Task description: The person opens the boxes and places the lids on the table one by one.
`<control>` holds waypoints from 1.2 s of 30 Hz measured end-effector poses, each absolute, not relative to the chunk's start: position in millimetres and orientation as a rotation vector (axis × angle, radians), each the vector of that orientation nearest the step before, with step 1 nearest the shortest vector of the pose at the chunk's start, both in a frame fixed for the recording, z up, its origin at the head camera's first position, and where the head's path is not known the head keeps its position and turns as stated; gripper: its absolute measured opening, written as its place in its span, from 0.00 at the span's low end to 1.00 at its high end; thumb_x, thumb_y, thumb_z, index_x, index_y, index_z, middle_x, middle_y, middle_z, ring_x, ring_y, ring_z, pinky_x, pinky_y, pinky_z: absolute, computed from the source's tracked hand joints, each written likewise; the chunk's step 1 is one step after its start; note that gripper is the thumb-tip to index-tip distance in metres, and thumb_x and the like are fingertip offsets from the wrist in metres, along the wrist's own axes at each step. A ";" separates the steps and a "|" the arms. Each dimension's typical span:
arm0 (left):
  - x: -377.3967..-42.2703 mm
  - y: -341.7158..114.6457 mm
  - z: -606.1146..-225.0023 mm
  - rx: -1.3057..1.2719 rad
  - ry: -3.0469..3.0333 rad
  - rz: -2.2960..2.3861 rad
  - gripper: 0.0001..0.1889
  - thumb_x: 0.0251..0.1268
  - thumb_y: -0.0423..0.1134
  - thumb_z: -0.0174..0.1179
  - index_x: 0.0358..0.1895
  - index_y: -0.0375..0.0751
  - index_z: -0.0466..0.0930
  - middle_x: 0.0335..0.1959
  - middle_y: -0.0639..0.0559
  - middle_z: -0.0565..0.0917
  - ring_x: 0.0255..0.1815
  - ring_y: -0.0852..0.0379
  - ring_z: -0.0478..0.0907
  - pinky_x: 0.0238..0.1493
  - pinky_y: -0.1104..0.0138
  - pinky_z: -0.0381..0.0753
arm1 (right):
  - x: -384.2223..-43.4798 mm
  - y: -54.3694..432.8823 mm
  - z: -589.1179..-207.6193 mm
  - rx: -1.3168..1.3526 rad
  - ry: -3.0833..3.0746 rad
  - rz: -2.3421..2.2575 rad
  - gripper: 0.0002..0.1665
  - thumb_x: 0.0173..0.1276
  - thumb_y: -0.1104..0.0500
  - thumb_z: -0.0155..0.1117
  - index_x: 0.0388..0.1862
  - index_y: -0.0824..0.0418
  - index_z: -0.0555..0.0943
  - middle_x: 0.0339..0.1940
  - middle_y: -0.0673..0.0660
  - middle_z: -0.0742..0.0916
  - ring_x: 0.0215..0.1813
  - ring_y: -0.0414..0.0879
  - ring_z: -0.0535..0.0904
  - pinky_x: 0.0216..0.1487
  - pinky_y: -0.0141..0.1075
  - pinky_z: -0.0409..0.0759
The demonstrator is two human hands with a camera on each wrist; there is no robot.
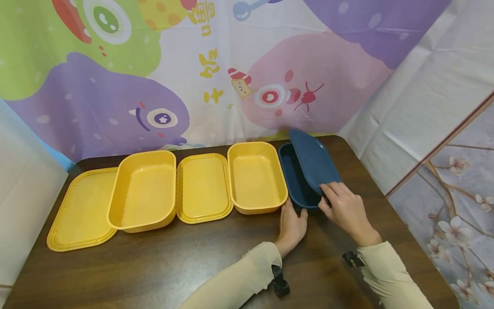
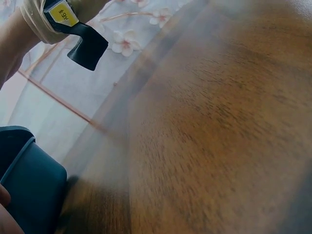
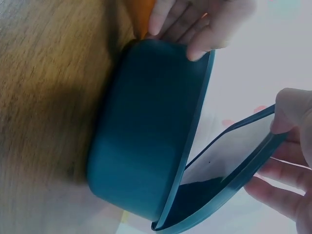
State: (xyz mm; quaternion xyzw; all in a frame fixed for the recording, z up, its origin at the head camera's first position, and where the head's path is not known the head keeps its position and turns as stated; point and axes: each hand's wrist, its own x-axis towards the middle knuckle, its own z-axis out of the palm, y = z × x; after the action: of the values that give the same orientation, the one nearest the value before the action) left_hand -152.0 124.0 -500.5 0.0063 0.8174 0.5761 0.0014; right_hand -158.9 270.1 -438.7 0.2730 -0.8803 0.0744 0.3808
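A dark blue lunch box (image 1: 291,174) stands at the right back of the table. Its blue lid (image 1: 314,156) is tilted over it, raised on the left and low at the right side, so part of the inside shows. My right hand (image 1: 345,208) pinches the lid's near end between thumb and fingers. With my left hand (image 1: 293,223) I grip the box's near left corner, thumb on the front wall and fingers round the side. The right wrist view shows the box wall (image 3: 141,126) and the lid's edge meeting the rim at one end.
Left of the blue box stands a yellow box (image 1: 256,176) without a lid. Beyond it lie a yellow lid (image 1: 204,186), a larger open yellow box (image 1: 144,193) and its neighbouring yellow lid (image 1: 82,210). A printed cloth (image 1: 216,120) hangs behind the brown table (image 1: 185,266).
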 end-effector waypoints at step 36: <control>-153.3 124.8 -500.3 -0.035 2.462 1.804 0.34 0.69 0.40 0.55 0.74 0.34 0.55 0.72 0.37 0.65 0.72 0.44 0.65 0.71 0.52 0.64 | -156.5 302.1 -420.4 0.445 -2.156 0.643 0.17 0.48 0.76 0.62 0.41 0.76 0.82 0.31 0.66 0.84 0.25 0.53 0.81 0.35 0.11 0.72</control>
State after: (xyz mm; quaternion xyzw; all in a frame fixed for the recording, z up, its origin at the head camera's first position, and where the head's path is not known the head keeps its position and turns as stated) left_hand -153.3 124.8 -500.3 -0.0114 0.8058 0.5904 0.0444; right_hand -156.5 302.1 -420.4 0.1770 -0.8567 0.2556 0.4115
